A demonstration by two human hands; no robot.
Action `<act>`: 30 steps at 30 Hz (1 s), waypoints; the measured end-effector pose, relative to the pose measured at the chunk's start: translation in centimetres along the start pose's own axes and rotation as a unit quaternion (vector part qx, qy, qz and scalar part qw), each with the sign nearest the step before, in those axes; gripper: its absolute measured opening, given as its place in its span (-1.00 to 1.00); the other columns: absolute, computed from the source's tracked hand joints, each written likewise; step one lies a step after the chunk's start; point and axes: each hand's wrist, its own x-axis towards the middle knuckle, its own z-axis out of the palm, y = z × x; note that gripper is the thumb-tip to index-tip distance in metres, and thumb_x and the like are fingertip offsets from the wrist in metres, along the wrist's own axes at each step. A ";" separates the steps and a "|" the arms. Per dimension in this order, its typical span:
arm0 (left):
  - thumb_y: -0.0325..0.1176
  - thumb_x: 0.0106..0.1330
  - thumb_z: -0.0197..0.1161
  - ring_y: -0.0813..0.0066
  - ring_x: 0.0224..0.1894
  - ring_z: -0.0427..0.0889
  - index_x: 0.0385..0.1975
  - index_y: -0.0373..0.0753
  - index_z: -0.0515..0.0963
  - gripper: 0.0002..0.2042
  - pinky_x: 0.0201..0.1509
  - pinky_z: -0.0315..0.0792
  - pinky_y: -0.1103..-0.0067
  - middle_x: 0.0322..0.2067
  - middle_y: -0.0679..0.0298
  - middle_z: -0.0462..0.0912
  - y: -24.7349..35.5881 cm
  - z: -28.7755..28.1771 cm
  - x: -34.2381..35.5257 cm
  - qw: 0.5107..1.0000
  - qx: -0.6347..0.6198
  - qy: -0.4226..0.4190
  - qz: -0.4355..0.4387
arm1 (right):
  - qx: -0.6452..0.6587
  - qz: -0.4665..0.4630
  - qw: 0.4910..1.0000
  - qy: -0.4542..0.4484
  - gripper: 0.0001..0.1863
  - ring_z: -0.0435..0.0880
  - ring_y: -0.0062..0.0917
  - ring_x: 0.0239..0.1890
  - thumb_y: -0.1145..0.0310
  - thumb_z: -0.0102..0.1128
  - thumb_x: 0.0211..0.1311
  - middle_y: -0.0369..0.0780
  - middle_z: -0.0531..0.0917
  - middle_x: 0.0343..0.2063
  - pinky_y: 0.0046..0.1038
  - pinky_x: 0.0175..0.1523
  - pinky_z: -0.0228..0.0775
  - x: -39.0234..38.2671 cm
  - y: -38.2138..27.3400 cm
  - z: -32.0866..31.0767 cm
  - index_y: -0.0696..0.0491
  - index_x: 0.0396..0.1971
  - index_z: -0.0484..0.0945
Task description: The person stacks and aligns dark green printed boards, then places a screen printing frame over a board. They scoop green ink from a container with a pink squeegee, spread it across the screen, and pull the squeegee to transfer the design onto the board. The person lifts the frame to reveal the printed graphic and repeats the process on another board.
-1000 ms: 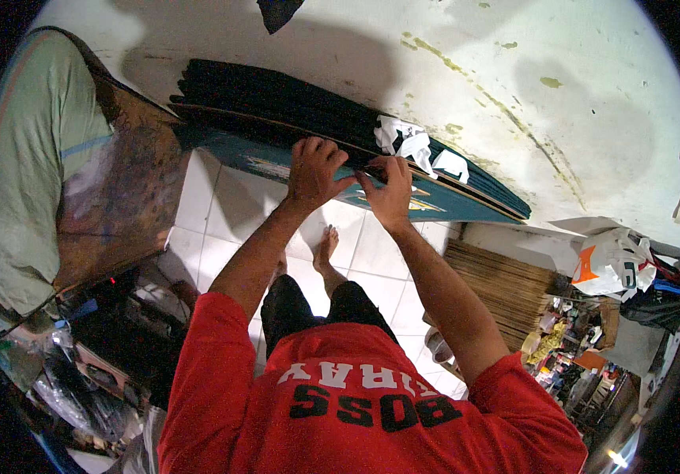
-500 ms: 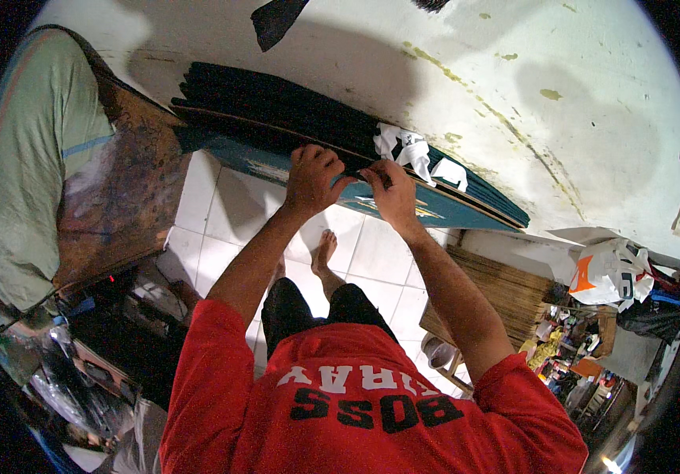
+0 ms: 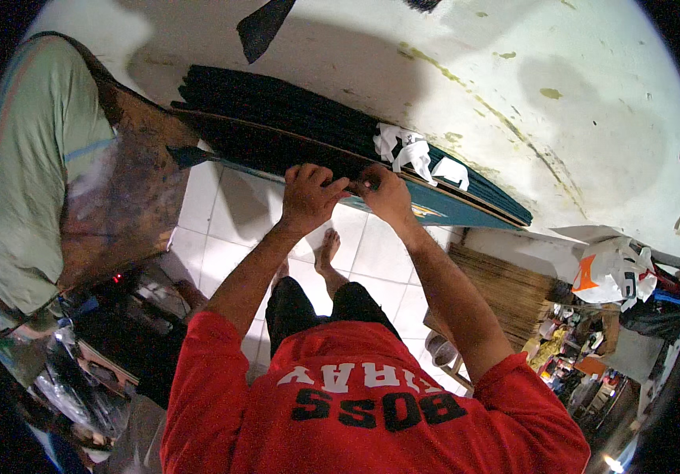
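A long row of layered dark teal cloth (image 3: pixel 466 204) hangs in front of me along the wall, with a pale print on its near face. My left hand (image 3: pixel 308 197) is closed on the upper edge of the nearest layer, fingers curled over it. Close beside it on the right, my right hand (image 3: pixel 387 196) pinches the same edge; the fingertips are partly hidden. The nearest layer is drawn away from the rest, leaving a dark gap behind it. White crumpled scraps (image 3: pixel 404 147) lie on top of the row, just beyond my right hand.
A stained brown board (image 3: pixel 122 197) stands at the left with a pale green cloth (image 3: pixel 24 174) over it. Slatted wooden boards (image 3: pixel 498 276), a bucket (image 3: pixel 440 347), a white plastic bag (image 3: pixel 612 272) and clutter are at the right. A dark strip (image 3: pixel 263 30) hangs near the wall.
Both hands have moved slightly nearer to me, drawing the cloth's edge along. The dark gap behind it is wider, and less of the print on the near face shows.
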 end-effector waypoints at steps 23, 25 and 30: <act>-0.22 0.24 0.40 0.16 0.04 0.47 -0.33 -0.06 0.74 -0.88 0.15 0.27 0.12 -0.19 0.27 0.57 1.4 -0.6 4.7 0.997 0.048 -0.068 0.009 | 0.243 0.203 0.949 -0.002 -0.60 0.78 -0.52 -0.35 0.13 0.35 0.32 -0.17 0.82 -0.33 -0.45 -0.19 0.65 -15.4 13.7 -6.8 0.14 -0.04 0.73; -0.21 0.23 0.42 0.18 0.04 0.47 -0.35 -0.06 0.74 -0.89 0.14 0.28 0.13 -0.19 0.28 0.57 1.5 -0.7 4.8 0.995 0.050 -0.091 -0.001 | 0.232 0.188 0.954 -0.021 -0.55 0.77 -0.52 -0.32 0.10 0.40 0.29 -0.14 0.81 -0.28 -0.45 -0.16 0.66 -15.0 13.5 -5.7 0.13 0.01 0.72; -0.16 0.21 0.42 0.21 0.03 0.48 -0.39 -0.02 0.76 -0.87 0.12 0.28 0.16 -0.19 0.32 0.58 2.0 -1.8 3.8 0.984 0.095 -0.150 -0.015 | 0.439 0.271 0.856 0.036 -0.25 0.69 -0.51 -0.24 -0.08 0.54 0.13 -0.19 0.74 -0.13 -0.42 -0.25 0.53 -10.7 9.8 0.0 0.12 0.20 0.62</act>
